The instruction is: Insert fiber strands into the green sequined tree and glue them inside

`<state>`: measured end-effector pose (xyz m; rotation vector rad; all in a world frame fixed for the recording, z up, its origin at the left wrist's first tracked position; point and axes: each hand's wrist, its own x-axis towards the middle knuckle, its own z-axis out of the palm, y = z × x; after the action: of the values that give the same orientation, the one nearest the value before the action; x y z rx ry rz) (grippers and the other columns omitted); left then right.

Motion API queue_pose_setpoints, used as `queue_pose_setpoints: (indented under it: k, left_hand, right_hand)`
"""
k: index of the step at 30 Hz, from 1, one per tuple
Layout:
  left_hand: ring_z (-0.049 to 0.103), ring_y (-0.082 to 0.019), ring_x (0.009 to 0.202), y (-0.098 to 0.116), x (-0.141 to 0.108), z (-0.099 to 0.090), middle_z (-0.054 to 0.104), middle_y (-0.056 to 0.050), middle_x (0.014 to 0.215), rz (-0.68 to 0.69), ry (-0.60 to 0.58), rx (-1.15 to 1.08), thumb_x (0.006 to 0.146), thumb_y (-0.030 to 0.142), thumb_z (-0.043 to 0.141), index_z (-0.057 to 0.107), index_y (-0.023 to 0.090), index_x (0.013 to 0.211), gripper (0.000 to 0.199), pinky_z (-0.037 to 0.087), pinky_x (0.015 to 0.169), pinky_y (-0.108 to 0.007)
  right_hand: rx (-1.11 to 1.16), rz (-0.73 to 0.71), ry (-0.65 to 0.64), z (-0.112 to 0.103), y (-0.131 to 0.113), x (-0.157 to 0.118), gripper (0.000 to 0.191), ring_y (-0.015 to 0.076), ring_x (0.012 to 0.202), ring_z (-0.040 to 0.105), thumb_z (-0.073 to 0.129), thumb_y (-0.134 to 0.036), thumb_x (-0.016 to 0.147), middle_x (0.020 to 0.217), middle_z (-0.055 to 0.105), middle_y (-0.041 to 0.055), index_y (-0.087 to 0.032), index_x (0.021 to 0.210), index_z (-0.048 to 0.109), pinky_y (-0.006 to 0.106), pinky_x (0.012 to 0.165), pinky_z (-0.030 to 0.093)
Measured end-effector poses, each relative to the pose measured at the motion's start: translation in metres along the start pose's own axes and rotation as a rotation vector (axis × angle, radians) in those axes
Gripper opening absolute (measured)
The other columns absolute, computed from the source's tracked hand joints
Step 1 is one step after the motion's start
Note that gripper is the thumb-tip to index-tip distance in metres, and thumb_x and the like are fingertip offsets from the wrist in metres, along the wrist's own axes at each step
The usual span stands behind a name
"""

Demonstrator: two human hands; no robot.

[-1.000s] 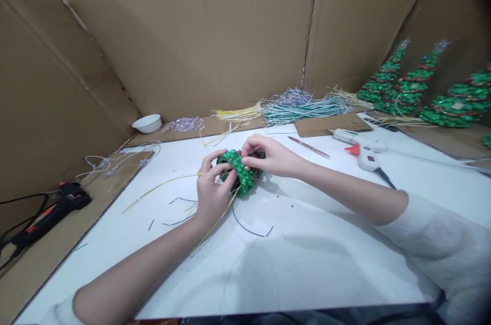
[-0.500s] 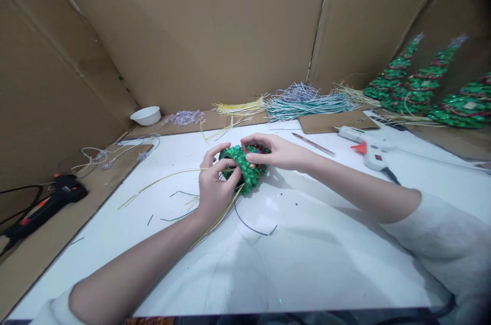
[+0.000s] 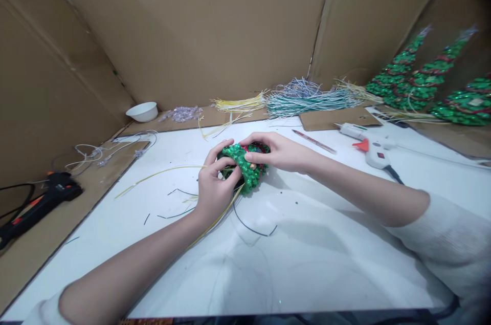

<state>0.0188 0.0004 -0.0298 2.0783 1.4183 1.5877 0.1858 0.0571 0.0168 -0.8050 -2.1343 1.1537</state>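
Note:
A small green tinsel Christmas tree [image 3: 251,177] with red trim and a gold bead lies on its side on the white table, its open base facing left. My left hand [image 3: 218,176] grips the rim of that base, with the thumb and a finger at the opening. Over the tree's upper side curls my right hand [image 3: 274,152], thumb and fingers closed on it. Thin yellow wires [image 3: 161,174] run out by the left hand, to the left and down along the forearm. A dark wire [image 3: 249,229] curves on the table just below the tree.
Bundled yellow strips [image 3: 240,104] and green-white strips [image 3: 310,104] lie at the back. A white bowl [image 3: 142,111] stands back left. A black glue gun [image 3: 48,199] rests left, a white glue gun [image 3: 374,151] right, near a pencil [image 3: 313,141]. Finished-looking trees [image 3: 425,79] stand back right.
The camera view has shifted slightly. Both hands keep nearly the same hold on the tree, which has hardly moved.

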Motion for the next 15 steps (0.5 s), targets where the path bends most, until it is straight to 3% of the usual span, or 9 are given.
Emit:
queue_pose_setpoints:
  k: [4,10,15]
  left_hand:
    - [0.053,-0.020,0.114,0.0019,-0.0002,0.0010,0.059,-0.002,0.119,-0.022,0.000,-0.031,0.076,0.012,0.062,0.064,0.021,0.069,0.011,0.043,0.098,-0.039]
    - [0.053,-0.020,0.114,0.0023,0.0005,0.0015,0.058,-0.002,0.118,-0.032,-0.004,-0.063,0.075,0.011,0.061,0.063,0.021,0.068,0.012,0.041,0.100,-0.040]
    - [0.046,-0.021,0.123,0.0007,-0.0006,0.0016,0.054,-0.003,0.128,-0.066,-0.013,-0.104,0.076,0.012,0.060,0.064,0.020,0.071,0.011,0.036,0.105,-0.042]
  right_hand:
    - [-0.013,-0.004,-0.026,-0.0017,-0.0016,-0.0007,0.026,0.0139,0.077,0.061,0.058,-0.022,0.080,0.091,0.064,0.0056,-0.012,0.104,0.058,0.031,0.072,0.049]
    - [-0.070,-0.008,-0.029,-0.0044,-0.0026,-0.0009,0.029,0.0171,0.086,0.060,0.059,-0.020,0.078,0.098,0.065,0.0079,-0.011,0.106,0.059,0.033,0.077,0.048]
    - [-0.009,0.020,-0.033,-0.0017,-0.0040,-0.0010,0.030,0.0157,0.080,0.060,0.059,-0.019,0.079,0.093,0.065,0.0071,-0.010,0.108,0.059,0.033,0.075,0.048]
